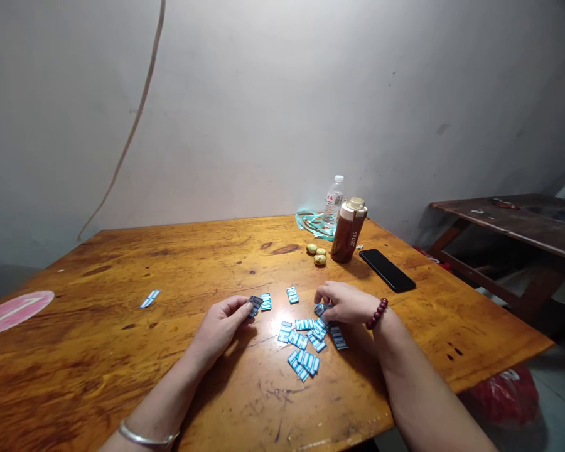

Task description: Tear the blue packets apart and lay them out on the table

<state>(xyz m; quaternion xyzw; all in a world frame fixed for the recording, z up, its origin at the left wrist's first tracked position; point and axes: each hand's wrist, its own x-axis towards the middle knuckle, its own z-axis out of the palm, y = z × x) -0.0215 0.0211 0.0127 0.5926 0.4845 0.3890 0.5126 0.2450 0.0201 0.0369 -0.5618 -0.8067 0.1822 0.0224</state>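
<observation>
My left hand (226, 324) pinches a small blue-and-white striped card (255, 306) between thumb and fingers, just above the wooden table. Right beside it lies another striped card (266, 301). My right hand (346, 302), with a dark red bead bracelet at the wrist, is closed with its fingertips on a similar card (319, 309) at the edge of the spread; the fingers partly cover it. Between and in front of my hands, several striped cards (306, 363) lie loosely, some overlapping. One card (292, 295) lies apart farther back, and another card (149, 299) lies far to the left.
At the back right stand a brown sport bottle (349, 232) and a clear water bottle (333, 201) with a turquoise ribbon (306, 220). Small yellowish fruits (319, 259) and a black phone (387, 270) lie nearby. A pink numbered sticker (19, 312) marks the table's left side.
</observation>
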